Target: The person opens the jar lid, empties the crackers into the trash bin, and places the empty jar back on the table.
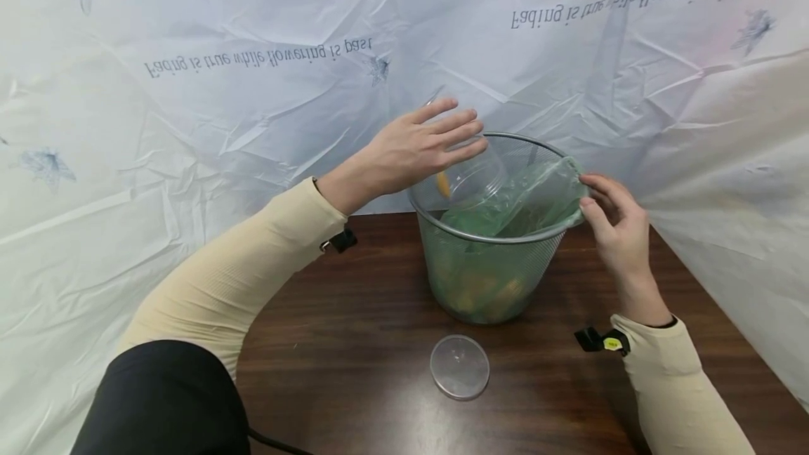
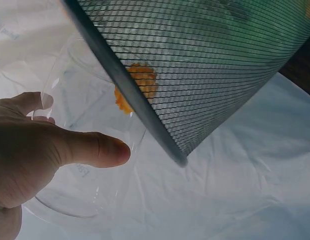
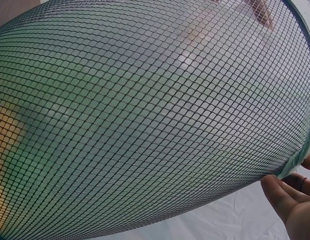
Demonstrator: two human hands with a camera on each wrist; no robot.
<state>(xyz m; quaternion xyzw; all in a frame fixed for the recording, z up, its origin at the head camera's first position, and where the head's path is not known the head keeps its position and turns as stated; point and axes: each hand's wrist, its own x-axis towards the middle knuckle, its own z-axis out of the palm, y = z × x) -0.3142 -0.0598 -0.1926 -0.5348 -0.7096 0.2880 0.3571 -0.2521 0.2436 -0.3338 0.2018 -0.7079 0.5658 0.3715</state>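
My left hand [image 1: 413, 149] grips a clear plastic jar [image 1: 483, 174], which is tilted with its mouth over the mesh wastebasket [image 1: 483, 235]. The left wrist view shows the thumb and fingers around the jar's wall. An orange, crinkle-edged piece [image 2: 143, 80] is inside the jar near its mouth, partly behind the basket's mesh. At the basket's right rim, my right hand [image 1: 622, 230] pinches the edge of the green plastic bag [image 1: 550, 181] lining it. Through mesh and bag, yellowish-orange contents [image 1: 487, 293] show blurred at the bottom.
A round clear lid [image 1: 460, 367] lies on the dark wooden table [image 1: 354, 343] in front of the basket. White printed sheeting [image 1: 253, 104] hangs behind and on both sides. A black cable [image 1: 274, 443] runs along the near edge.
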